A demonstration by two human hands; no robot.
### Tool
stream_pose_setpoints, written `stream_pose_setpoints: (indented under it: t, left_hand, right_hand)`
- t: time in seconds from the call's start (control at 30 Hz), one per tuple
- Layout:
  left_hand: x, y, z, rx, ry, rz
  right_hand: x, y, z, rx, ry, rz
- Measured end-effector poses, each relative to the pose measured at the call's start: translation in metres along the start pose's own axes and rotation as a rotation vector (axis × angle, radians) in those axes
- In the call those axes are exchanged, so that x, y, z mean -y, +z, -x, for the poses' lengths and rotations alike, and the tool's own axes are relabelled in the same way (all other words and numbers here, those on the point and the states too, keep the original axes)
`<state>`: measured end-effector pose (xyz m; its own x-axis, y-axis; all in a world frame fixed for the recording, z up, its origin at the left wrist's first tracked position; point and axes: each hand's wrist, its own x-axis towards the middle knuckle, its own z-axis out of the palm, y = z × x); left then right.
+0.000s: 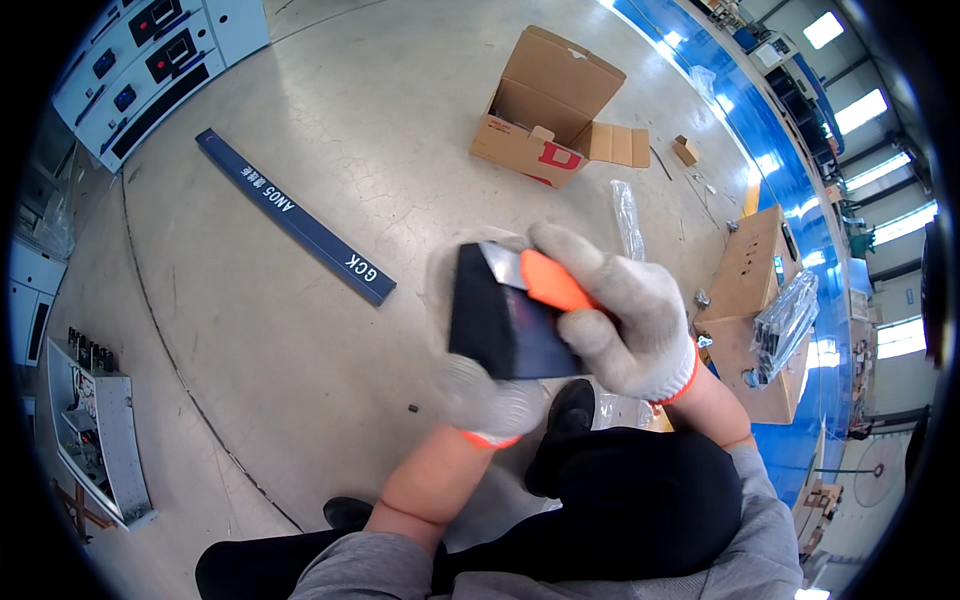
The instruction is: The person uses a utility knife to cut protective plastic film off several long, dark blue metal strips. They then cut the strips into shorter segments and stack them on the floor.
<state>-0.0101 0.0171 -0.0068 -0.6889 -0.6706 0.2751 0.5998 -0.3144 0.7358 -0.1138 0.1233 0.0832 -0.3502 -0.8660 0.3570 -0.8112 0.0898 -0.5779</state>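
My left hand (pixel 478 395), in a white knit glove with an orange cuff, grips a dark blue-black flat panel piece (pixel 500 325) from below and behind. My right hand (pixel 625 315), gloved the same way, holds an orange-handled scraper (pixel 545 282) whose metal blade lies against the panel's top edge. Both hands are raised above my knees, which are in black trousers. The left hand is blurred.
A long dark blue strip (pixel 295 215) lies on the concrete floor at left. An open cardboard box (pixel 550 110) stands farther off. A wooden crate (pixel 750 300) with clear plastic bags (pixel 785 325) is at right. Grey cabinets (pixel 150 60) line the upper left.
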Motion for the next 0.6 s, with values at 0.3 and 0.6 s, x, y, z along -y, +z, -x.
stream_pose_setpoints:
  t: [0.3,0.6]
  left_hand:
    - [-0.012,0.005,-0.001,-0.078,-0.019,-0.063]
    - [-0.006,-0.001,0.003,-0.063,0.051,-0.023]
  right_hand:
    - [0.0,-0.01,0.008,0.107,-0.15,-0.076]
    - [-0.001,-0.018,0.005,0.099,0.049,-0.149]
